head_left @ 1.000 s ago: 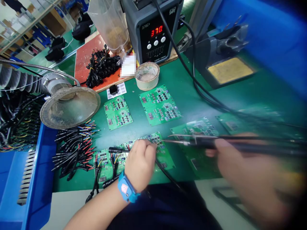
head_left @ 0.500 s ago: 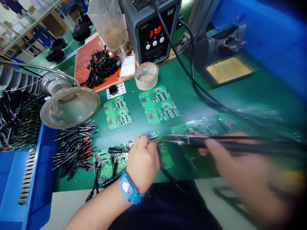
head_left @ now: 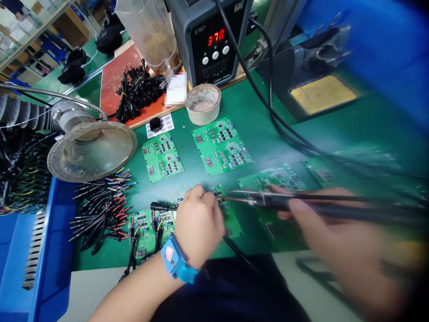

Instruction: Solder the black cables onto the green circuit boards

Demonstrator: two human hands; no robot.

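My left hand (head_left: 201,219), with a blue wrist strap (head_left: 177,261) on it, is closed over a green circuit board (head_left: 233,219). A black cable (head_left: 237,250) comes out from under its fist; the fingertips and the wire ends are hidden. My right hand (head_left: 321,223), smeared by blur, grips a black soldering iron (head_left: 301,205) with a thin curved metal tube along it. The iron's tip touches or hovers by the board's edge beside my left fingers; I cannot tell which. Left of that hand, black connector leads (head_left: 157,228) sit on joined circuit boards (head_left: 145,241).
A soldering station (head_left: 214,49) reading 370 stands behind a tape roll (head_left: 203,107). More circuit boards (head_left: 223,147) lie around it. At left are a fume extractor hood (head_left: 94,152), a pile of cut leads (head_left: 103,210) and a blue bin (head_left: 50,250). A sponge holder (head_left: 321,94) is at right.
The camera view has shifted slightly, so the background sits a little further left. Both hands keep nearly the same place at the board, with the iron's tip still beside my left fingers.
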